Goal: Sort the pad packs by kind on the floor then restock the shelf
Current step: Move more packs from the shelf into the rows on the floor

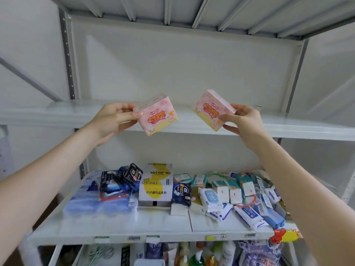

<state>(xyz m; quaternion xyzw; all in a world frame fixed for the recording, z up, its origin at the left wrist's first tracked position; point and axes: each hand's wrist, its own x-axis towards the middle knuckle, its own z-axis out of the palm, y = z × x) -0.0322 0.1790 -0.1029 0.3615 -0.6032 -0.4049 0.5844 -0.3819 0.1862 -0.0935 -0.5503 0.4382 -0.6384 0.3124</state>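
Left hand (113,120): clamped on the left end of a glossy pink pad pack (157,115), a soft rectangular block tilted down to the right. Right hand (244,121): pinching the right end of a matching second pink pack (212,110), tilted the other way. Both raised just in front of a smooth, pale grey metal upper shelf (288,127). Below, on the lower shelf (119,225): dark blue crinkly packs (123,179) left, a white-and-yellow carton (156,184) centre, white-and-teal packs (236,189) heaped right.
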